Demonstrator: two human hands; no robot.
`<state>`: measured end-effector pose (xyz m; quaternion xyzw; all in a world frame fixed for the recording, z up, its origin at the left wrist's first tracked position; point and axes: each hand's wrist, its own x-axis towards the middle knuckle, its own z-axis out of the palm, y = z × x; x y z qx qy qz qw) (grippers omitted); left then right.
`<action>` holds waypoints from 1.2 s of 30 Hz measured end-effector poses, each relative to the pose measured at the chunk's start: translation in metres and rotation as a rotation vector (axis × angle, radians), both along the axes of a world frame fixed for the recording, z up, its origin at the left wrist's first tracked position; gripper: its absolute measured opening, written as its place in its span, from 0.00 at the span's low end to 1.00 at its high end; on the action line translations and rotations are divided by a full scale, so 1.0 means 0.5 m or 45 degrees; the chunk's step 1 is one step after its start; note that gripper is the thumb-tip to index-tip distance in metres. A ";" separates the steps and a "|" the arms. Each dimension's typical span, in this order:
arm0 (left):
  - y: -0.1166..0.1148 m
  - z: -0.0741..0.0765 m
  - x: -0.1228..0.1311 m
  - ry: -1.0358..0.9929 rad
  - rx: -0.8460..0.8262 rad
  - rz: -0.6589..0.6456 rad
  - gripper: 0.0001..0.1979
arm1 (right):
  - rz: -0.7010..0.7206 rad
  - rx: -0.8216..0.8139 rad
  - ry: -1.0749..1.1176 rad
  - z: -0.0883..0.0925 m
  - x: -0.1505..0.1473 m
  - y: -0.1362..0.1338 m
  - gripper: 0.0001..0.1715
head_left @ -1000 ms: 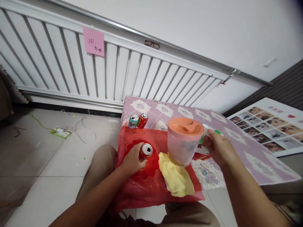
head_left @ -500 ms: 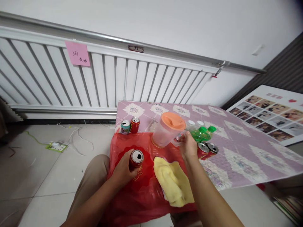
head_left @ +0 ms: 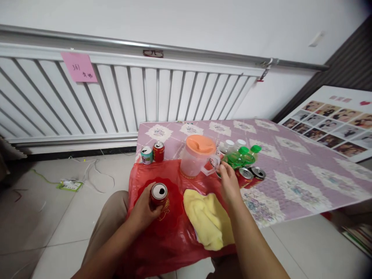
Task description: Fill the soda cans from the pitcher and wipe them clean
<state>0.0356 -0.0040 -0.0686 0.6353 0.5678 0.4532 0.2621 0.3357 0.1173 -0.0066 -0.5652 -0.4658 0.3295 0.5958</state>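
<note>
Wrapping round a red can (head_left: 159, 197), the fingers of the left hand (head_left: 144, 207) are closed on its side, and the can is held upright over the left part of the red sheet (head_left: 174, 252); whether it is borne by the sheet cannot be told. The right hand (head_left: 229, 179) is kept well apart from the left, its fingers partly curled just beside the handle of a lidded pitcher (head_left: 193, 161); whether the handle is touched cannot be made out. The pitcher is stood near the sheet's far edge. A yellow cloth (head_left: 206, 223) is spread towards its right edge. By the left edge of the worktop (head_left: 290, 174), a teal can (head_left: 147, 155) is placed.
</note>
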 end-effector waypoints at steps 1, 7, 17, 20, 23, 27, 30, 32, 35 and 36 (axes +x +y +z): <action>-0.001 0.001 0.000 0.013 0.000 0.002 0.35 | -0.004 -0.034 -0.050 -0.005 0.007 -0.023 0.36; -0.003 0.002 -0.003 0.105 -0.020 0.029 0.35 | 0.322 -0.319 -1.135 -0.037 -0.018 -0.191 0.42; -0.006 0.004 -0.002 0.142 -0.017 0.036 0.36 | 0.359 -0.374 -1.260 -0.107 0.004 -0.251 0.28; -0.005 0.005 -0.002 0.149 -0.017 0.039 0.36 | 0.283 -0.231 -0.997 -0.119 0.036 -0.243 0.22; -0.003 0.004 -0.002 0.156 -0.008 0.041 0.36 | 0.186 -0.311 -0.646 -0.101 0.061 -0.249 0.22; -0.003 0.007 -0.001 0.143 -0.008 0.053 0.37 | 0.014 -0.473 -0.052 -0.035 0.075 -0.271 0.31; -0.002 0.010 0.001 0.100 -0.007 0.043 0.36 | -0.028 -0.421 0.186 0.025 0.049 -0.280 0.33; 0.000 0.010 0.001 0.061 -0.019 0.026 0.36 | 0.062 -0.337 0.187 0.059 0.008 -0.276 0.33; 0.002 0.010 0.001 0.008 -0.024 0.020 0.37 | 0.265 -0.210 0.096 0.095 -0.077 -0.253 0.33; 0.002 0.010 0.001 -0.004 -0.020 0.017 0.37 | 0.325 -0.173 0.047 0.102 -0.108 -0.242 0.31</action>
